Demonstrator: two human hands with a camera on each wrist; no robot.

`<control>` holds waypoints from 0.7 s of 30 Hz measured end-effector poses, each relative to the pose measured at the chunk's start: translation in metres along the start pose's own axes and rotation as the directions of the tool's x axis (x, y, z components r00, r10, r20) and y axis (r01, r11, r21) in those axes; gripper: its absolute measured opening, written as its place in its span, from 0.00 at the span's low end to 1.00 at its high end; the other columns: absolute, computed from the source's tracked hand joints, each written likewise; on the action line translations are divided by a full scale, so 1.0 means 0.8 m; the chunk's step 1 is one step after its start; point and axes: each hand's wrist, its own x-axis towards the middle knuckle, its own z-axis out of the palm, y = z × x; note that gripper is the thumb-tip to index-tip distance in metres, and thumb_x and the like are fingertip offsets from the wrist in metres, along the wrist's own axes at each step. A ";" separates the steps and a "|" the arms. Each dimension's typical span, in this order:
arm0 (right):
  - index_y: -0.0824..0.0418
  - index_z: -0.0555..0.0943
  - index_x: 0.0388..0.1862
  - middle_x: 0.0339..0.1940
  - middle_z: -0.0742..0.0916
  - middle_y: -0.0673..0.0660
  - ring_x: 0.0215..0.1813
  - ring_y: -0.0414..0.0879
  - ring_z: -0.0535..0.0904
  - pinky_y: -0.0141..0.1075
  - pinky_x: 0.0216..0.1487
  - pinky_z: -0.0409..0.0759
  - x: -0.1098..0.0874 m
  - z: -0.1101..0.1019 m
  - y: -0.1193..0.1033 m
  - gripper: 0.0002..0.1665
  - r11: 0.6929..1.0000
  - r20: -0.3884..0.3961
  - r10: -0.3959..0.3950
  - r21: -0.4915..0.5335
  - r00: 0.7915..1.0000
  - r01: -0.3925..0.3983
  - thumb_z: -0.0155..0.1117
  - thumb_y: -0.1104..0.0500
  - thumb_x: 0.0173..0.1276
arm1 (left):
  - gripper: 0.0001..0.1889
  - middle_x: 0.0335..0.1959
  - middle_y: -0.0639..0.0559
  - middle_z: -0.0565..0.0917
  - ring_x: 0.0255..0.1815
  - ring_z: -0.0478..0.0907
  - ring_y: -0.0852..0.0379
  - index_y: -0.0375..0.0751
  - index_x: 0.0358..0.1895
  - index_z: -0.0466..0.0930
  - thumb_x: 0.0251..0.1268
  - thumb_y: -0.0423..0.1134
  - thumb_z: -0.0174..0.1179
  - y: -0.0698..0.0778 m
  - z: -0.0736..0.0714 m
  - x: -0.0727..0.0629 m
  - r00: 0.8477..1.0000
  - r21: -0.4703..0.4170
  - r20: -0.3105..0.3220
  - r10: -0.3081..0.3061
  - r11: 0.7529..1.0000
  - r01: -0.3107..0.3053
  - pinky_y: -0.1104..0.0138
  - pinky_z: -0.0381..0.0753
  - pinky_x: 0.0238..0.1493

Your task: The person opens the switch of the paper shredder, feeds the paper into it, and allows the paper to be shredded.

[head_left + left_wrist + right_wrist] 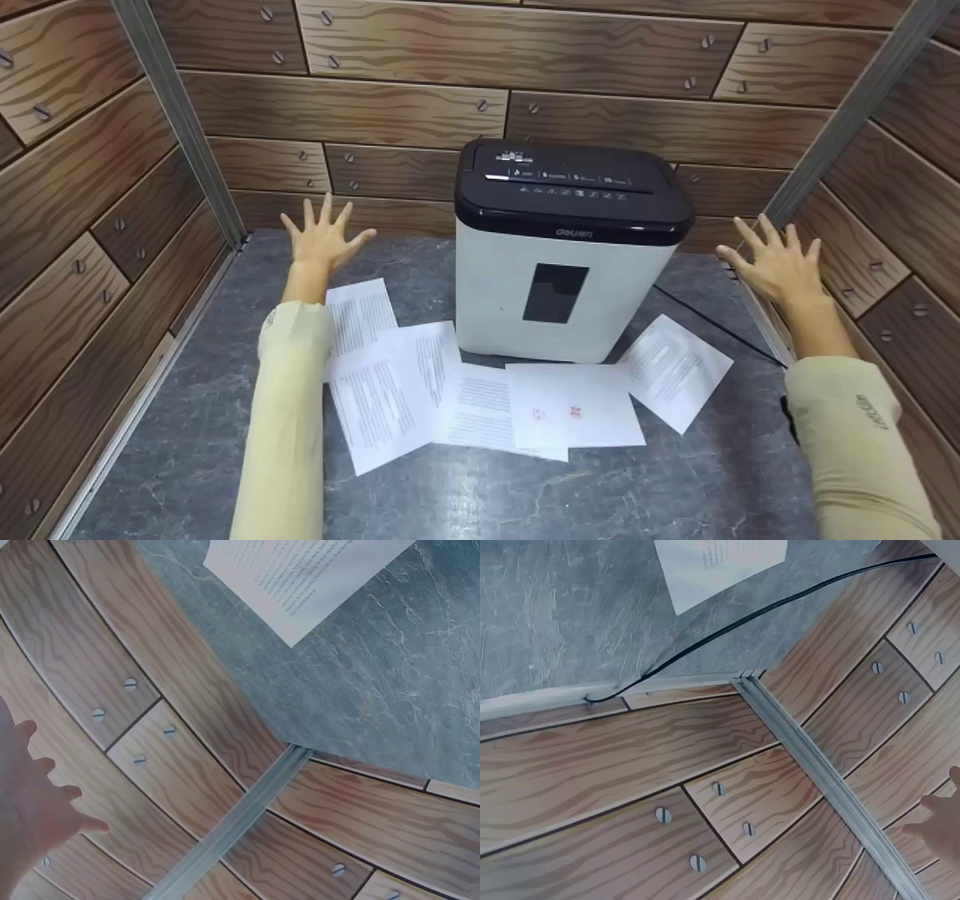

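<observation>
My left hand (321, 241) is held out with fingers spread, left of a paper shredder (559, 292) and beyond the printed sheets. Past the shredder's other side, my right hand (784, 264) is likewise spread and holds nothing. The shredder has a black top (574, 187) with a feed slot and a white bin with a dark window (556, 293). Overlapping printed sheets (382, 405) lie in front of it, one bearing red stamps (575, 412). A single sheet (675, 373) lies at its right. In the left wrist view, the left hand (37, 802) shows at the edge.
A black cord (720, 326) runs from behind the shredder to the right side. Wood-patterned panels (405, 112) wall in the grey marbled table (465, 502) at the back and both sides. Metal posts (187, 120) stand in the back corners.
</observation>
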 end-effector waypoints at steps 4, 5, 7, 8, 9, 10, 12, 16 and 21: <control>0.54 0.51 0.73 0.70 0.54 0.69 0.66 0.74 0.44 0.68 0.59 0.32 0.006 -0.008 -0.015 0.40 0.998 -0.136 0.005 0.062 0.991 0.004 0.34 0.33 0.70 | 0.42 0.73 0.40 0.37 0.69 0.29 0.34 0.49 0.73 0.44 0.62 0.71 0.29 0.011 -0.008 0.005 0.999 0.009 -0.038 0.018 1.000 -0.017 0.35 0.22 0.58; 0.55 0.54 0.72 0.70 0.57 0.69 0.66 0.72 0.47 0.66 0.61 0.34 0.008 -0.012 -0.023 0.39 0.996 -0.198 0.002 0.085 0.980 0.015 0.35 0.35 0.70 | 0.41 0.73 0.41 0.38 0.69 0.30 0.35 0.49 0.73 0.44 0.62 0.71 0.29 0.016 -0.012 0.007 0.998 0.015 -0.054 0.026 1.000 -0.025 0.36 0.23 0.58; 0.58 0.60 0.70 0.68 0.62 0.66 0.66 0.68 0.53 0.62 0.64 0.41 0.014 -0.021 -0.042 0.35 0.990 -0.329 -0.015 0.130 0.944 0.061 0.39 0.39 0.71 | 0.40 0.73 0.42 0.40 0.70 0.31 0.37 0.49 0.73 0.45 0.64 0.69 0.29 0.032 -0.022 0.011 0.994 0.011 -0.100 0.045 0.999 -0.045 0.37 0.24 0.59; 0.59 0.64 0.68 0.67 0.65 0.65 0.66 0.66 0.56 0.61 0.64 0.45 0.018 -0.026 -0.054 0.33 0.985 -0.392 -0.028 0.147 0.920 0.093 0.42 0.41 0.72 | 0.39 0.73 0.43 0.41 0.70 0.32 0.38 0.50 0.73 0.45 0.64 0.69 0.30 0.041 -0.028 0.013 0.990 -0.004 -0.131 0.056 0.998 -0.057 0.38 0.25 0.60; 0.59 0.67 0.66 0.66 0.67 0.64 0.65 0.64 0.59 0.59 0.64 0.49 0.021 -0.030 -0.067 0.31 0.979 -0.445 -0.045 0.157 0.894 0.127 0.44 0.43 0.72 | 0.38 0.73 0.44 0.42 0.70 0.33 0.39 0.50 0.73 0.46 0.65 0.68 0.30 0.053 -0.035 0.015 0.985 -0.028 -0.161 0.066 0.997 -0.071 0.40 0.26 0.62; 0.60 0.69 0.64 0.65 0.69 0.63 0.64 0.63 0.61 0.57 0.64 0.53 0.024 -0.034 -0.080 0.29 0.974 -0.485 -0.066 0.159 0.872 0.162 0.46 0.45 0.71 | 0.38 0.73 0.44 0.44 0.71 0.35 0.41 0.49 0.73 0.47 0.66 0.67 0.31 0.065 -0.041 0.017 0.977 -0.056 -0.199 0.075 0.995 -0.088 0.41 0.27 0.63; 0.60 0.72 0.62 0.63 0.72 0.61 0.63 0.61 0.64 0.57 0.61 0.58 0.029 -0.040 -0.107 0.26 0.963 -0.513 -0.118 0.151 0.850 0.224 0.48 0.47 0.71 | 0.37 0.72 0.45 0.48 0.71 0.38 0.43 0.48 0.73 0.48 0.67 0.65 0.32 0.091 -0.054 0.019 0.959 -0.120 -0.269 0.090 0.985 -0.126 0.45 0.30 0.65; 0.57 0.72 0.62 0.64 0.71 0.60 0.64 0.60 0.63 0.59 0.58 0.60 0.033 -0.044 -0.156 0.27 0.947 -0.419 -0.228 0.113 0.879 0.300 0.47 0.44 0.70 | 0.36 0.71 0.47 0.52 0.71 0.42 0.48 0.45 0.72 0.48 0.68 0.64 0.33 0.148 -0.079 0.019 0.928 -0.227 -0.354 0.112 0.953 -0.201 0.52 0.33 0.68; 0.54 0.68 0.65 0.67 0.67 0.61 0.66 0.63 0.58 0.59 0.63 0.54 0.035 -0.035 -0.187 0.31 0.942 -0.262 -0.291 0.092 0.920 0.324 0.44 0.40 0.71 | 0.34 0.71 0.48 0.53 0.71 0.43 0.49 0.46 0.72 0.50 0.70 0.61 0.32 0.208 -0.096 0.018 0.935 -0.296 -0.323 0.143 0.923 -0.244 0.55 0.35 0.68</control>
